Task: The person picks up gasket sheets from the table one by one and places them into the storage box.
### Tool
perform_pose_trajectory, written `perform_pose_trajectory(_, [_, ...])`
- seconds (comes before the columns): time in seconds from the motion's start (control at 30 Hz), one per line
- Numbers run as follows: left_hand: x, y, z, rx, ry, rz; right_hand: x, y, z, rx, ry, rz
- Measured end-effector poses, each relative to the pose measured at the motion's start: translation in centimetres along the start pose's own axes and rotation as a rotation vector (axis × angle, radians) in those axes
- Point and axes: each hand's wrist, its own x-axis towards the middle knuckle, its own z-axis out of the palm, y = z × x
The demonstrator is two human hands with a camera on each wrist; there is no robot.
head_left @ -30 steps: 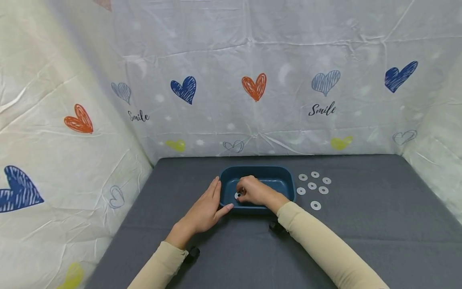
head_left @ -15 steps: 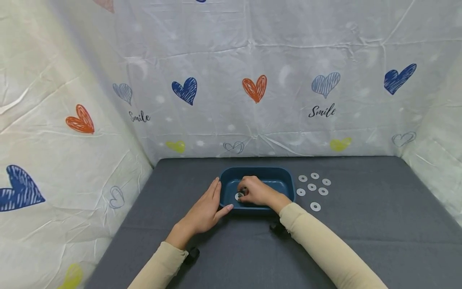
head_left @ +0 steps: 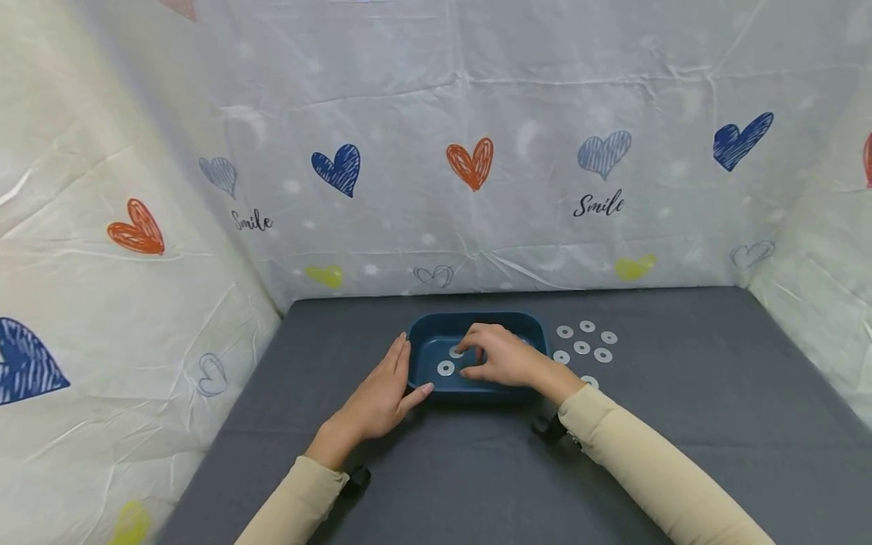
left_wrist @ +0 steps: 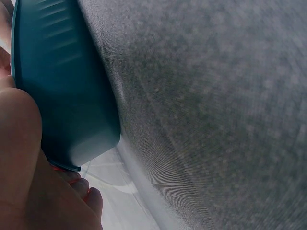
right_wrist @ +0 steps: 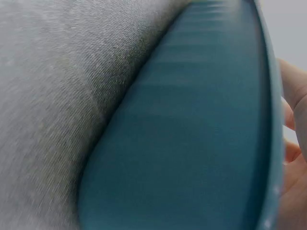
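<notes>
A dark blue rectangular tray stands on the grey table. My left hand rests at its left end, fingers straight along the outer wall and thumb at the front corner. Two flat washers show on the tray floor, one partly behind my right fingertips. Over the tray, my right hand has its thumb and fingers spread apart, with nothing between them. The left wrist view shows the tray's outer wall beside my left hand. In the right wrist view, my right fingers are past the rim.
Several more washers lie scattered on the table just right of the tray, one partly hidden by my right wrist. Grey cloth covers the table. A pale curtain with printed hearts hangs behind and at both sides.
My right hand has let go of a washer inside the tray; its thumb and fingers have parted and it has shifted a little right. My left hand keeps its place on the tray.
</notes>
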Motion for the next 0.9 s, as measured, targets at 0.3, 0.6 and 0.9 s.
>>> perform_pose_trajectory(0.3, [0.1,-0.2,0.1,0.003,0.006,0.007,-3.2,0.1,-1.7,-0.056,0.041,0.027])
perform_pose_trajectory(0.6, [-0.2,-0.4,0.0,-0.004,0.013,0.013,-6.3,1.0,-3.4,-0.015,0.091,-0.019])
perform_pose_trajectory(0.9, [0.0,-0.2,0.0,-0.012,0.013,0.02,-9.5,2.5,-4.8,-0.019,0.141,0.018])
